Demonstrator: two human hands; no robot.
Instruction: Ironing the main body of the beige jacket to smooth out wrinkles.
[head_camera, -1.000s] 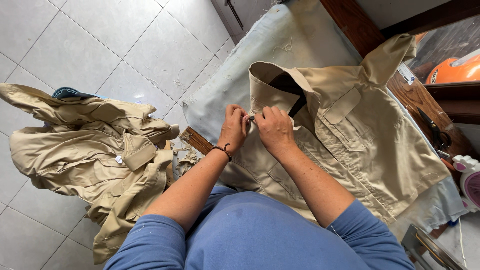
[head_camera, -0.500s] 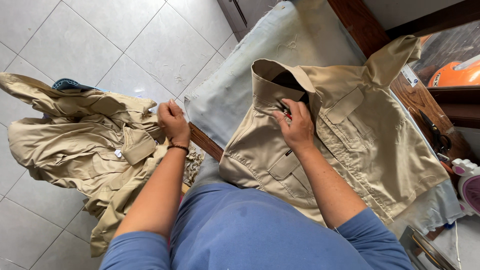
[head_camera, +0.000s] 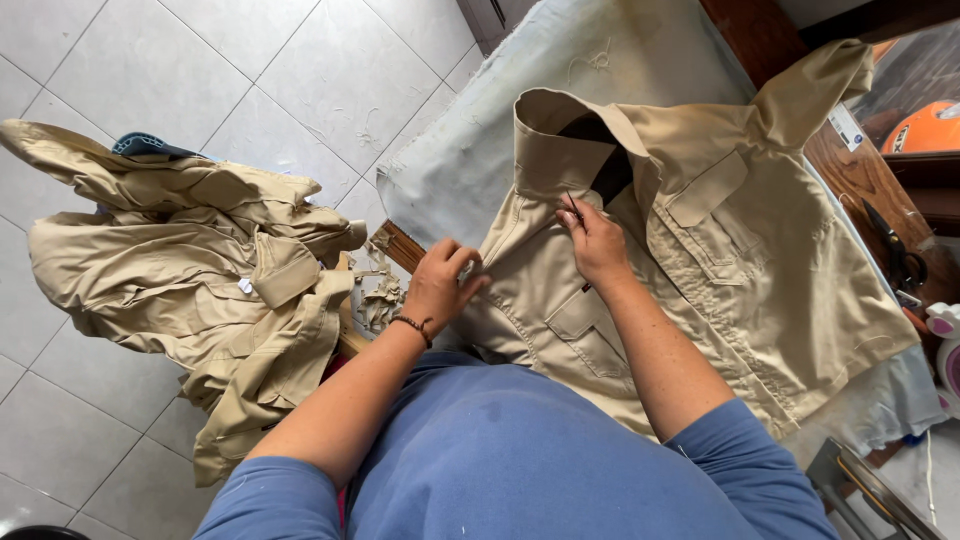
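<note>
The left hand (head_camera: 440, 285), back from the shirt pile (head_camera: 190, 270) on the floor, now pinches the beige shirt (head_camera: 720, 270) at the desk's (head_camera: 480, 150) near-left edge, while the right hand (head_camera: 598, 240) presses fingers closed on its placket below the collar.

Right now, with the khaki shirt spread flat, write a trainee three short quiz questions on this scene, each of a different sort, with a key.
1. True or false: the right hand rests on the beige cotton button-up shirt just below its collar.
2. Multiple choice: the left hand grips A) the shirt's side edge, B) an orange helmet, C) a pair of scissors.
3. Fill in: the heap of crumpled beige garments lies on the white tiled ____.

Key: 1 true. 2 A, with the fingers pinched on the cloth at the edge of the padded pale blue-grey board. 3 floor.
</note>
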